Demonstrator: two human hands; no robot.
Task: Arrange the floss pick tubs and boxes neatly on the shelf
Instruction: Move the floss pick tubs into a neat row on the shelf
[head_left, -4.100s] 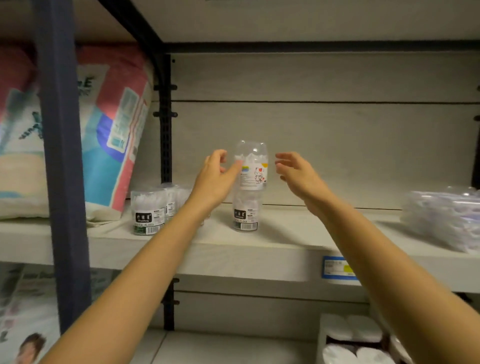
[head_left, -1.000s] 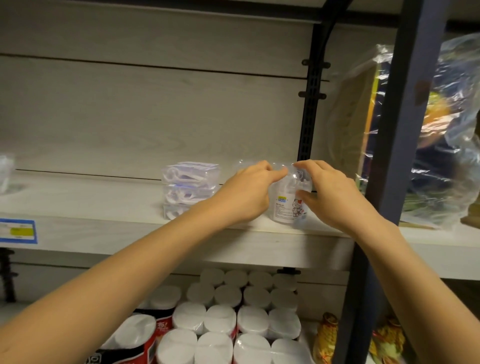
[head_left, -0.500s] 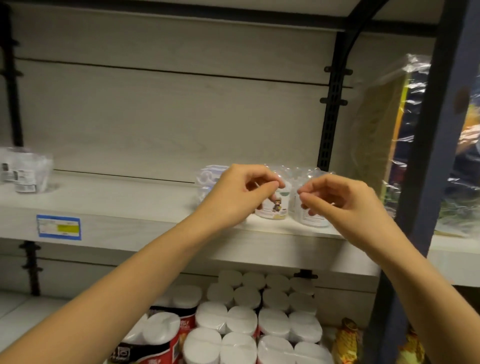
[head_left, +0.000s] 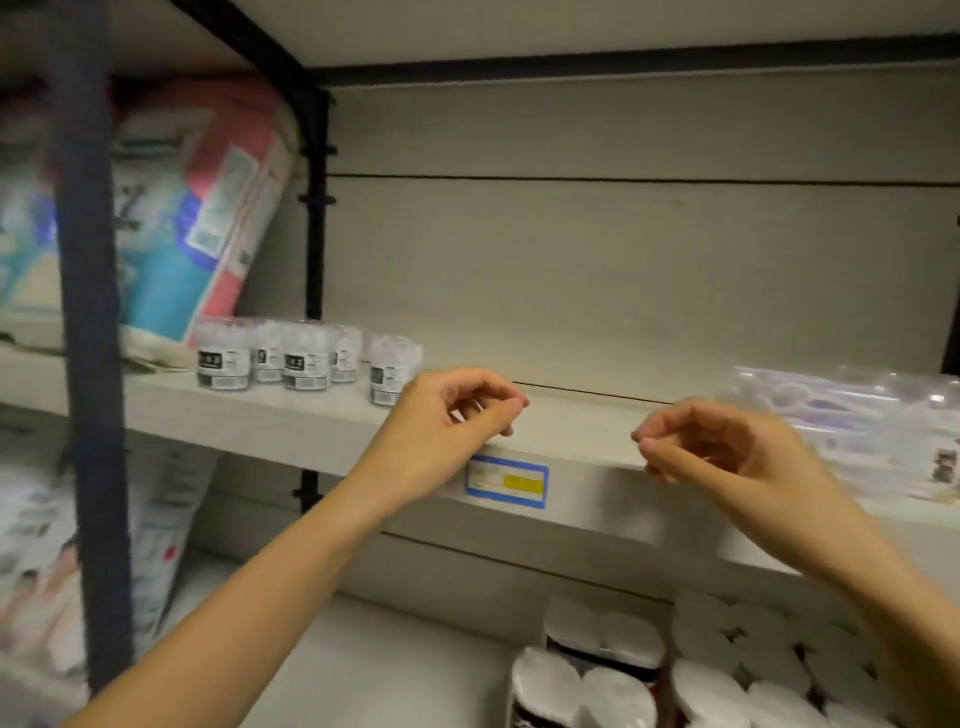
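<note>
Several clear floss pick tubs (head_left: 291, 358) with black and white labels stand grouped at the left end of the pale shelf (head_left: 322, 431). Flat clear floss pick boxes (head_left: 852, 415) lie stacked at the right end. My left hand (head_left: 452, 421) hovers in front of the shelf edge, just right of the nearest tub, fingers curled loosely and holding nothing. My right hand (head_left: 717, 452) hangs level with it further right, fingers curled too, also without anything in it. The view is motion-blurred.
A blue-framed price tag (head_left: 506, 480) sits on the shelf edge between my hands. A dark upright post (head_left: 91, 338) stands at the left with large soft packs (head_left: 208, 208) behind it. Toilet roll packs (head_left: 701, 670) fill the lower right.
My view has swung left from the shelf's right end to its left end. Both hands have left the cartoon-labelled tubs there and now hang free before the shelf's middle.
</note>
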